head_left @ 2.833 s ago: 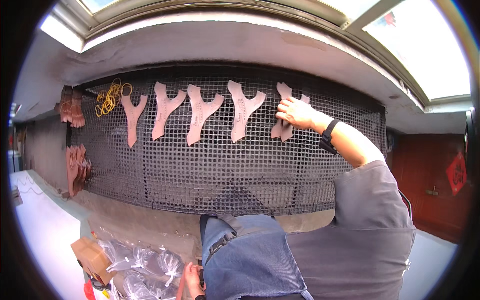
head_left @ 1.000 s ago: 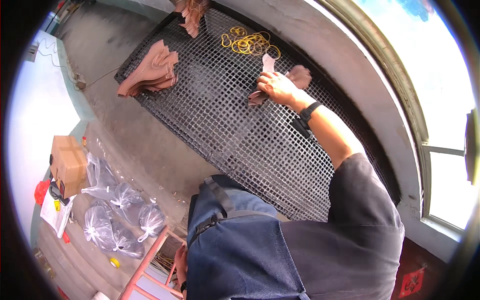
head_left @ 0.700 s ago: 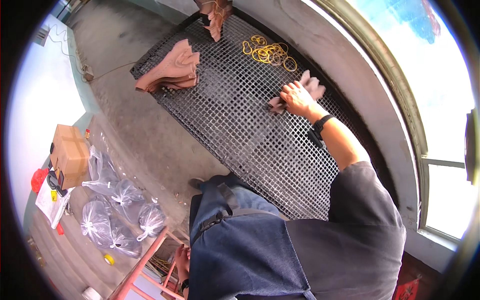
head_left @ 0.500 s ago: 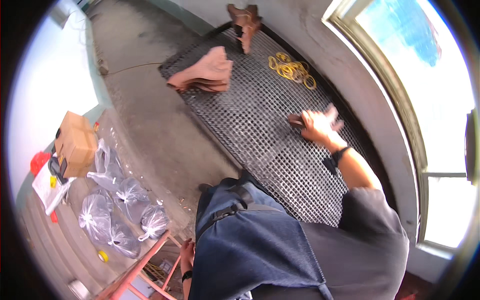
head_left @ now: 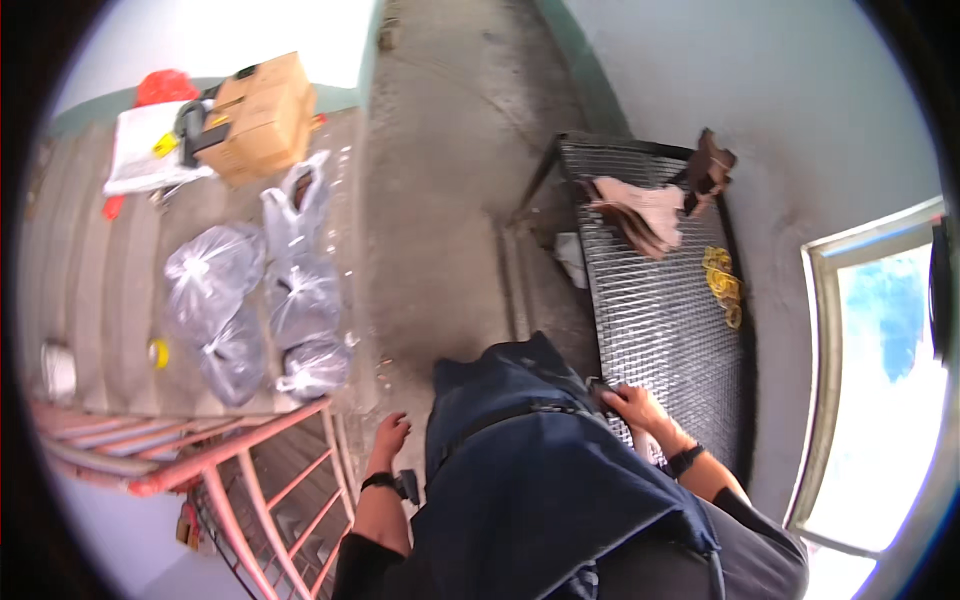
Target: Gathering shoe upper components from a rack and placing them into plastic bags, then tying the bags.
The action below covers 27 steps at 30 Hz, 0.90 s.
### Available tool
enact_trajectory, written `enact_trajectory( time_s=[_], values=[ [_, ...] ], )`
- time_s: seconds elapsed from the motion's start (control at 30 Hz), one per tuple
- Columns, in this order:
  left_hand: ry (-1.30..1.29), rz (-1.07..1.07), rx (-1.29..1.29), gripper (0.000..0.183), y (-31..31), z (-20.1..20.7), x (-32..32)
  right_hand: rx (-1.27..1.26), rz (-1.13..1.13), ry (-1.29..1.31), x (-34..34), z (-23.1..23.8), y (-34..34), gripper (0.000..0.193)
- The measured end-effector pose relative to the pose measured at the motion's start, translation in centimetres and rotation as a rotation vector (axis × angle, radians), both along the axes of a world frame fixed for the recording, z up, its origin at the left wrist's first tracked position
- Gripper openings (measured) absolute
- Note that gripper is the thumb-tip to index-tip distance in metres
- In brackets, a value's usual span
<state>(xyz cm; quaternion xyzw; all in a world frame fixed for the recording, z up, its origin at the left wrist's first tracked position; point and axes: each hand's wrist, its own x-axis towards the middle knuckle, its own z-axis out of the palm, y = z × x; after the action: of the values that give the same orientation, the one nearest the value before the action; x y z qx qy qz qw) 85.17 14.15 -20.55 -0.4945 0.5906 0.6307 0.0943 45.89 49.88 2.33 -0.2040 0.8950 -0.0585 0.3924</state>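
Observation:
My right hand (head_left: 637, 408) is closed over the near end of a black mesh-topped table (head_left: 625, 310), gripping a small dark brown piece (head_left: 597, 388) that looks like leather; its full shape is hidden. At my left side my left hand (head_left: 392, 434) hangs low with fingers loosely bent and nothing visible in it. Toward the table's far end lies a stack of pinkish-tan, leather-like pieces (head_left: 645, 215). Beside it a dark brown bundle (head_left: 710, 168) stands near the wall. Several yellow rings (head_left: 722, 285) lie along the table's right side.
On the left, several tied plastic bags (head_left: 215, 280) and a cardboard box (head_left: 260, 120) rest by the steps. A yellow tape roll (head_left: 158, 353) lies near them. Red railing (head_left: 240, 448) borders a stairwell at lower left. A window (head_left: 880, 370) is on the right.
My view has swung left, so the table now appears further right. My right hand has drawn back from mid-table to its near end beside my apron. My left hand shows more fully.

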Motion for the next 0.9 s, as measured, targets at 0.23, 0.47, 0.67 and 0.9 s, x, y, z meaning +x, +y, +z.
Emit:
enact_trajectory(
  time_s=[0.23,0.47,0.67,0.9],
  values=[
    [-0.089,0.292,0.330,0.039,0.3,-0.6,5.2,0.026,0.267,0.434,-16.6,11.4,-7.8,0.056],
    [-0.078,0.178,0.139,0.042,0.2,0.7,4.0,-0.288,0.468,0.625,-28.5,11.2,-17.1,0.052],
    [-0.154,0.147,-0.029,0.045,0.3,6.8,-3.8,-0.432,0.687,0.618,-32.6,3.4,-19.3,0.059],
    [-0.198,0.175,-0.089,0.046,0.2,12.4,-10.9,-0.479,0.573,0.467,-32.5,3.3,-19.8,0.056]
  ],
)
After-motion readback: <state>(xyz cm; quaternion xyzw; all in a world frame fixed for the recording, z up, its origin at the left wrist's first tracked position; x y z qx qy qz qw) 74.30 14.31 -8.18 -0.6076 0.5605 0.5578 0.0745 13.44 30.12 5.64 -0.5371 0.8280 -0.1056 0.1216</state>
